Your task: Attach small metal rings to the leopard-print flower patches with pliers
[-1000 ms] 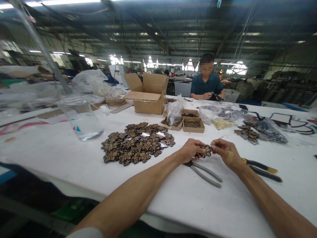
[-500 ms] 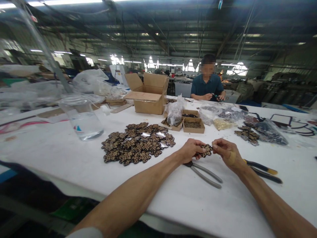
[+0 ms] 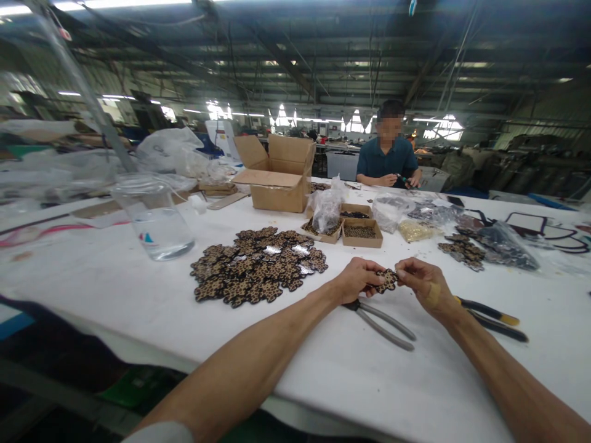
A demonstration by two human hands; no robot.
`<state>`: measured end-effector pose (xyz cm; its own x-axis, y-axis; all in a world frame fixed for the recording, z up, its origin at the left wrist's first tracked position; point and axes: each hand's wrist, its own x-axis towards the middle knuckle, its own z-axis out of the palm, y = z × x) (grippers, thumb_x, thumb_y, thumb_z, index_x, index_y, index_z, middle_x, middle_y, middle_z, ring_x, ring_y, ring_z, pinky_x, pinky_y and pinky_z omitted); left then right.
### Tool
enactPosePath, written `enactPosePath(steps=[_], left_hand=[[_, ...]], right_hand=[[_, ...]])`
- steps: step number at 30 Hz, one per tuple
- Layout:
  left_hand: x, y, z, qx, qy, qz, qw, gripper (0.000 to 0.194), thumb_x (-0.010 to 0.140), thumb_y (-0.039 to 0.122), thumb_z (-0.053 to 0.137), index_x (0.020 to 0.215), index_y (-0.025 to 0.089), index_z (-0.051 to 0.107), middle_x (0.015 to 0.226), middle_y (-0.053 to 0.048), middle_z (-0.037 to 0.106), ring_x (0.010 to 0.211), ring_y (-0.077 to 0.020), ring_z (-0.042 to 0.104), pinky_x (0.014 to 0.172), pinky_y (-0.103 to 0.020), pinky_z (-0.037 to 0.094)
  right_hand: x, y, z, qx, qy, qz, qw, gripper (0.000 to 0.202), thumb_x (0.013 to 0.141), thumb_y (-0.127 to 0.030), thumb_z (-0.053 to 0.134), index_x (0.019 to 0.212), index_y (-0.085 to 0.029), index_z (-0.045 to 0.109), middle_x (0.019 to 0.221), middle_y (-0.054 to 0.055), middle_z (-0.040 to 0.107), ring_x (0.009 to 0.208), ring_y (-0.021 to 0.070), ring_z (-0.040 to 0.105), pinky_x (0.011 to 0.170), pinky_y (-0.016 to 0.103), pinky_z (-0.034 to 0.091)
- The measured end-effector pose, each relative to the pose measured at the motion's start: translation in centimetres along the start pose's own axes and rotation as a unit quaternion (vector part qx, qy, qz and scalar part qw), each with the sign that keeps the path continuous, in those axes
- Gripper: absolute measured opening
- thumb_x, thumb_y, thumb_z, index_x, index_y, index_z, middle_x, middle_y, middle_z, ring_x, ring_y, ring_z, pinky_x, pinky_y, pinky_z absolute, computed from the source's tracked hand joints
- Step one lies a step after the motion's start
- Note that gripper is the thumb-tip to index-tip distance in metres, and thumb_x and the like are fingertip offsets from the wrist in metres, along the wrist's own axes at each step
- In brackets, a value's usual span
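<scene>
A clear plastic jug, partly filled with clear liquid, stands on a white table; its small blue and red mark is too small to read. Next comes a heap of leopard-print pieces, overlapping so that many outlines are hidden. Behind it sits an open cardboard box, its contents out of sight. A crumpled clear bag partly covers one of the small boxes of tiny, indistinct parts.

The left hand pinches the left side of a leopard-print patch between thumb and fingers, above the table, covering that side; its sleeve is cut off below. Grey-handled pliers lie beneath, their head partly hidden by this hand. The right hand, wearing a tan bandage, has thumb and forefinger pressed together at the patch's right edge; whether they grip something tiny is impossible to tell. Behind, a co-worker's hands hold something too small to identify.

Farther right, yellow-and-black pliers disappear partly behind the right wrist.
</scene>
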<state>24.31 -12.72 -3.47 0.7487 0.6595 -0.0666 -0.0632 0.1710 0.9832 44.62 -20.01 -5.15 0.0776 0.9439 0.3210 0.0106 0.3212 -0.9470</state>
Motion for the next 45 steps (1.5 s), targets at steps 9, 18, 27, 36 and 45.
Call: enactPosePath(steps=[9,18,27,36,45], left_hand=[[-0.1,0.2,0.1,-0.033,-0.015,-0.008,0.999,0.039,0.064,0.022,0.08,0.098,0.006,0.071,0.073,-0.007,0.068,0.049,-0.0082,0.053,0.044,-0.021,0.037],[-0.3,0.4,0.2,-0.048,-0.03,-0.023,0.998,0.041,0.064,0.023,0.083,0.099,0.007,0.071,0.076,-0.008,0.069,0.05,-0.008,0.053,0.045,-0.021,0.037],[-0.2,0.4,0.4,-0.042,-0.02,-0.026,0.999,0.036,0.061,0.02,0.082,0.094,0.008,0.071,0.078,-0.009,0.07,0.054,-0.01,0.057,0.046,-0.02,0.038],[-0.1,0.0,1.4,-0.003,0.019,0.035,0.999,0.043,0.06,0.032,0.087,0.089,0.007,0.068,0.074,-0.008,0.069,0.061,-0.0122,0.062,0.058,-0.024,0.048],[0.3,-1.4,1.5,0.043,0.059,0.078,0.994,0.038,0.062,0.035,0.086,0.078,0.007,0.068,0.072,-0.008,0.069,0.061,-0.0111,0.06,0.062,-0.025,0.048]], right_hand=[[0.1,-0.2,0.0,-0.008,-0.018,-0.005,1.0,0.025,0.077,-0.037,0.079,0.09,-0.019,0.069,0.082,0.004,0.065,0.072,0.0171,0.057,0.069,0.032,0.046],[-0.3,-2.1,-0.3,-0.187,-0.055,-0.063,0.979,0.023,0.089,-0.043,0.065,0.087,-0.02,0.063,0.074,0.002,0.059,0.072,0.0177,0.054,0.068,0.031,0.044],[-0.8,-4.1,-0.2,-0.314,-0.092,-0.124,0.937,0.011,0.094,-0.03,0.052,0.087,-0.022,0.056,0.076,0.003,0.057,0.07,0.0179,0.051,0.066,0.031,0.042],[-1.4,-5.1,0.2,-0.567,-0.131,-0.216,0.784,0.031,0.078,0.001,0.044,0.098,-0.02,0.053,0.101,0.008,0.053,0.074,0.0178,0.052,0.064,0.028,0.038],[-1.2,-4.5,1.6,-0.641,-0.127,-0.274,0.706,0.026,0.08,0.0,0.046,0.095,-0.016,0.06,0.101,0.012,0.056,0.075,0.02,0.048,0.071,0.033,0.037]])
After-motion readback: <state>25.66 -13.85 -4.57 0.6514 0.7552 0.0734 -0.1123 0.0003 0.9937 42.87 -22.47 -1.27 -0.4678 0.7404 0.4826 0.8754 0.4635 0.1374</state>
